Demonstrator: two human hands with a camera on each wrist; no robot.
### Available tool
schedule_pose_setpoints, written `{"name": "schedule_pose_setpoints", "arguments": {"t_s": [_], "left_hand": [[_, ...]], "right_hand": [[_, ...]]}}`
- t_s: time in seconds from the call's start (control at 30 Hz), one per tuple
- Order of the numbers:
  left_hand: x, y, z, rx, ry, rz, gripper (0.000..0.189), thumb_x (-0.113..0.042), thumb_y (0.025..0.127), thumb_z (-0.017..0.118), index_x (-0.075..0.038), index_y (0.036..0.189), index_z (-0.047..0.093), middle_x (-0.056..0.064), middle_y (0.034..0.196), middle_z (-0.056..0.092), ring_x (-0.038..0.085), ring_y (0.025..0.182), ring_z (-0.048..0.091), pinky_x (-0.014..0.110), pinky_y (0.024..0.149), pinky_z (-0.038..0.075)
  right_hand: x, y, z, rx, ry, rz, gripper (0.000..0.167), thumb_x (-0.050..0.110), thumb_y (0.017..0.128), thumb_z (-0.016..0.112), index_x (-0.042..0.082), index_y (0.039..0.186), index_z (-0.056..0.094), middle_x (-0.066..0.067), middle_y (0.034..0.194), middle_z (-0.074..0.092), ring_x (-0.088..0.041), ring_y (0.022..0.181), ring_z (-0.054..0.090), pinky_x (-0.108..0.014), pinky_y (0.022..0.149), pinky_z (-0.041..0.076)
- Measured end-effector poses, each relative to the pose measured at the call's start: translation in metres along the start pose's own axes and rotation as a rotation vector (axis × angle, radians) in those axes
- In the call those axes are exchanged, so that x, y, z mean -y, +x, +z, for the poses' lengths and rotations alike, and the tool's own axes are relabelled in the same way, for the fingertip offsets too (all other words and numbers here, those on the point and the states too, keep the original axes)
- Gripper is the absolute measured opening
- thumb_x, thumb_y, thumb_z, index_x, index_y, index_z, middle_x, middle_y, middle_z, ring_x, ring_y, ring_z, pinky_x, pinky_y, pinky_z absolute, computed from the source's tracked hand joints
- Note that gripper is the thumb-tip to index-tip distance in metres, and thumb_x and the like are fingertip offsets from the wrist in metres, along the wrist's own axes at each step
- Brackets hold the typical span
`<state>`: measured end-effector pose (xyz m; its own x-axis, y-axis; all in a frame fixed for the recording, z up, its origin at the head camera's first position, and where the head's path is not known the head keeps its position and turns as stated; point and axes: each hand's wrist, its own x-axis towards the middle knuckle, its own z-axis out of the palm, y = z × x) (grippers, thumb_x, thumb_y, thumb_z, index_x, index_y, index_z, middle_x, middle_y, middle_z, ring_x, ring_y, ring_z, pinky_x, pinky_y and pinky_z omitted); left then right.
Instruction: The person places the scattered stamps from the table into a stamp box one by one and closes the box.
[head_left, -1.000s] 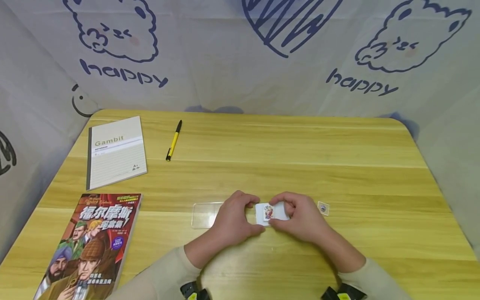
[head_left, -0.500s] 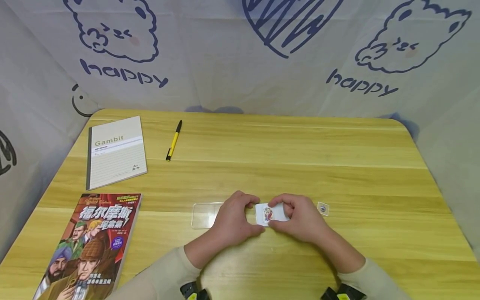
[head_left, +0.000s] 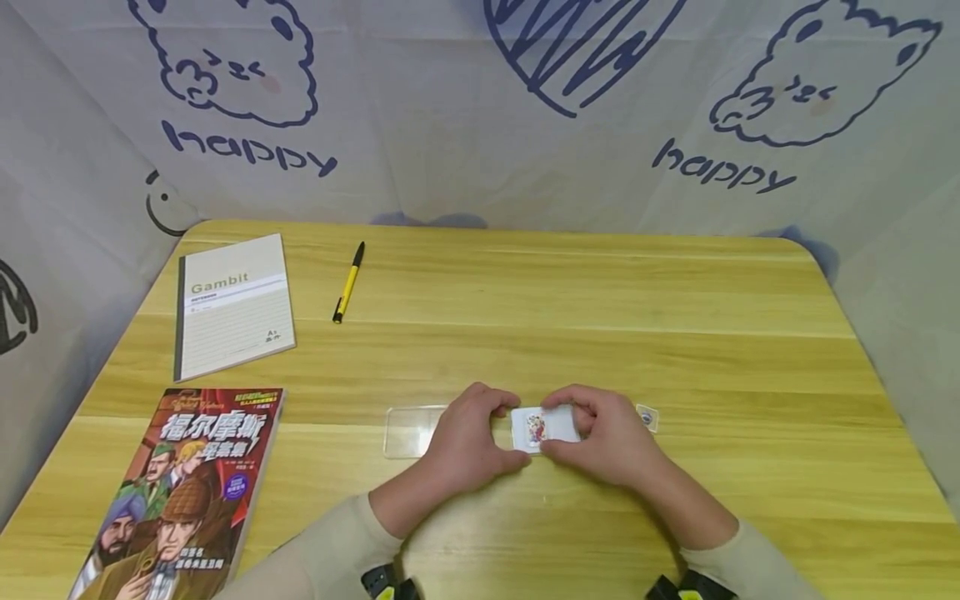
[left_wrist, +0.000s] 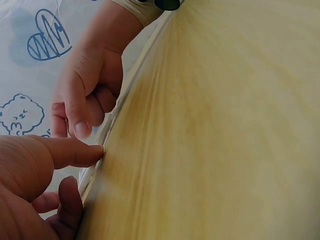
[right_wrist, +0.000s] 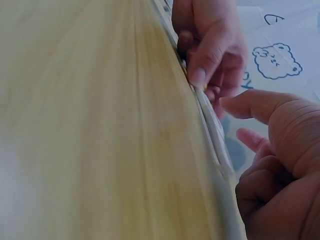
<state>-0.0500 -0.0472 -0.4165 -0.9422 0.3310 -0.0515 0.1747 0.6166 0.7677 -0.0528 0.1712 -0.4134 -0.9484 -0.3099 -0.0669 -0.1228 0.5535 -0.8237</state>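
A flat white rectangular card [head_left: 562,423] with rounded corners lies between both hands in the head view. A small square [head_left: 536,428] with a colourful picture lies flat on it. My left hand [head_left: 468,442] pinches the card's left end, thumb on the near edge and index finger on the far edge. In the left wrist view its thumb [left_wrist: 85,154] rests right at the slab's edge. My right hand [head_left: 607,437] hovers over the card's right part, thumb and index finger spread apart. In the right wrist view its index fingertip [right_wrist: 230,106] stands away from the slab.
A clear plastic tray [head_left: 408,432] sits partly behind the left hand. Beyond the right hand lies a small pale square [head_left: 649,418] with a dark mark. Further left are a comic-style book [head_left: 180,492], a notebook [head_left: 236,308] and a yellow pen [head_left: 348,283].
My right thumb and index finger have spread apart and moved slightly right, letting go of the picture square. The square, which stood slightly raised, now lies flat. My left hand has stayed put.
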Motion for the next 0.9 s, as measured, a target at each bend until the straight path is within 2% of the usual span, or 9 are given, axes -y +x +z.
{"name": "schedule_pose_setpoints", "arguments": {"t_s": [0.27, 0.57, 0.63, 0.8, 0.9], "left_hand": [[-0.001, -0.001, 0.000, -0.006, -0.001, -0.007, 0.063, -0.021, 0.062, 0.095, -0.007, 0.119, 0.069, -0.004, 0.096, 0.056, 0.014, 0.087, 0.056, 0.033, 0.078, 0.047], [0.000, -0.001, 0.001, -0.012, 0.006, 0.001, 0.063, -0.021, 0.062, 0.094, -0.006, 0.118, 0.069, -0.003, 0.095, 0.056, 0.014, 0.086, 0.056, 0.033, 0.077, 0.047], [0.000, -0.001, 0.001, -0.013, 0.011, 0.003, 0.063, -0.021, 0.063, 0.094, -0.005, 0.118, 0.069, -0.003, 0.094, 0.056, 0.014, 0.086, 0.056, 0.032, 0.077, 0.047], [-0.001, -0.001, 0.001, -0.016, 0.008, 0.011, 0.062, -0.020, 0.063, 0.094, -0.005, 0.118, 0.069, -0.003, 0.094, 0.056, 0.014, 0.085, 0.055, 0.032, 0.076, 0.046], [-0.002, -0.001, 0.001, -0.016, 0.006, 0.016, 0.063, -0.021, 0.063, 0.094, -0.005, 0.118, 0.069, -0.003, 0.094, 0.056, 0.014, 0.084, 0.054, 0.032, 0.075, 0.046]], "right_hand": [[-0.010, -0.015, -0.021, -0.080, 0.019, 0.037, 0.042, 0.013, 0.071, 0.091, 0.015, 0.109, 0.073, 0.008, 0.057, 0.029, -0.008, 0.052, 0.029, -0.031, 0.066, 0.042], [-0.026, -0.026, -0.041, -0.131, -0.047, 0.073, 0.043, 0.021, 0.074, 0.091, 0.014, 0.112, 0.072, 0.007, 0.060, 0.026, -0.009, 0.055, 0.030, -0.031, 0.075, 0.044], [-0.029, -0.029, -0.045, -0.142, -0.067, 0.078, 0.042, 0.023, 0.074, 0.091, 0.015, 0.111, 0.072, 0.007, 0.061, 0.025, -0.009, 0.055, 0.031, -0.030, 0.074, 0.044], [-0.039, -0.036, -0.055, -0.186, -0.103, 0.071, 0.039, 0.024, 0.075, 0.090, 0.014, 0.108, 0.072, 0.006, 0.060, 0.027, -0.008, 0.054, 0.030, -0.027, 0.062, 0.039], [-0.044, -0.040, -0.060, -0.206, -0.119, 0.063, 0.037, 0.022, 0.076, 0.090, 0.013, 0.107, 0.072, 0.006, 0.060, 0.027, -0.007, 0.053, 0.028, -0.026, 0.061, 0.039]]}}
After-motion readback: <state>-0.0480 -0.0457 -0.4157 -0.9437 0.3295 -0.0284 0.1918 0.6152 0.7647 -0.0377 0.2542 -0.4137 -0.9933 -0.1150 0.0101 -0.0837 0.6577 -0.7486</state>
